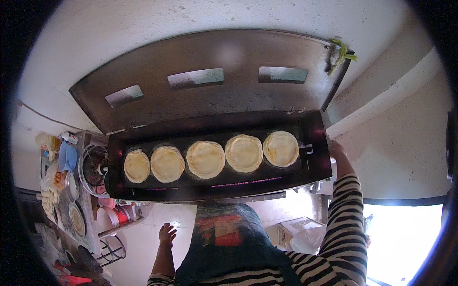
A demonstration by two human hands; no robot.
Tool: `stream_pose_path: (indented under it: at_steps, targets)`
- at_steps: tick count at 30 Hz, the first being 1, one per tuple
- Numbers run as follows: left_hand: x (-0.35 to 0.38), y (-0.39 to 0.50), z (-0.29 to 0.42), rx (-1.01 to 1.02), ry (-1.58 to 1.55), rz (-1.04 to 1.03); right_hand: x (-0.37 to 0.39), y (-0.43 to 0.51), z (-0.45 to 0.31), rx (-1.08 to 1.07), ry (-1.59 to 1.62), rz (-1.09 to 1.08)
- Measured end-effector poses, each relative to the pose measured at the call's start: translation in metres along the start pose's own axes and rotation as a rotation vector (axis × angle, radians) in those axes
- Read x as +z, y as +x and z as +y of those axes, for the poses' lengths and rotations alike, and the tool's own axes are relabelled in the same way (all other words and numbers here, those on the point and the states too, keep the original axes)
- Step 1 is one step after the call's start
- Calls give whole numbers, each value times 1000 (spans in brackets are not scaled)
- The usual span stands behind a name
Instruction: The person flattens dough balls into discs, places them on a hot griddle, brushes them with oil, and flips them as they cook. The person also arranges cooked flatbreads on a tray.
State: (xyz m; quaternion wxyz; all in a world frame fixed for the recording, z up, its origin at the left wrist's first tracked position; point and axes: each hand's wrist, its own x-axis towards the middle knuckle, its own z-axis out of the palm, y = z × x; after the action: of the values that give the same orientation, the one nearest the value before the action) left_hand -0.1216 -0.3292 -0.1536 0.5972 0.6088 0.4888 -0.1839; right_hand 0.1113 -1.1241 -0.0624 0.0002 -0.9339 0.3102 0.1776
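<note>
Five round pale dough pies with twisted rims lie in a row inside a long dark metal oven; the middle pie (205, 159) is flanked by a pie at the far left (136, 166) and one at the far right (281, 148). Above them the oven's metal lid (236, 53) stands raised. My left hand (167, 234) hangs below the oven's front edge with fingers apart and nothing in it. My right hand (335, 148) is at the oven's right side; its fingers are partly hidden, and what it touches cannot be made out.
To the left stands a worktable (80, 200) with a blue container (67, 156), round pans and pale dough balls (50, 202). Buckets (112, 217) sit on a shelf under it. A box with a plastic bag (308, 239) is on the floor at right. Green stalks (341, 55) hang at the lid's corner.
</note>
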Motion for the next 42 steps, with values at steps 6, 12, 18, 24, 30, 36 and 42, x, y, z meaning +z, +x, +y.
stream_pose_path:
  at_steps: [6,12,18,24,30,36,42]
  targets:
    - [-40,2,-12,-24,81,5,-41,-39,22,-27,977,-196]
    - [-70,25,-31,-81,108,-19,-17,-140,-104,-182,1778,455]
    - [-73,36,-22,36,46,-99,12,-169,-181,-344,1942,523]
    - [-82,22,-28,-19,120,-62,-22,-196,-198,-211,1577,631]
    - [-107,23,-64,-125,119,-15,-4,-243,-267,-243,640,856]
    - [-120,35,-79,32,-88,39,-3,-265,-280,-601,1531,633]
    - [-120,36,-89,-78,46,25,-3,-297,-337,-795,1735,441]
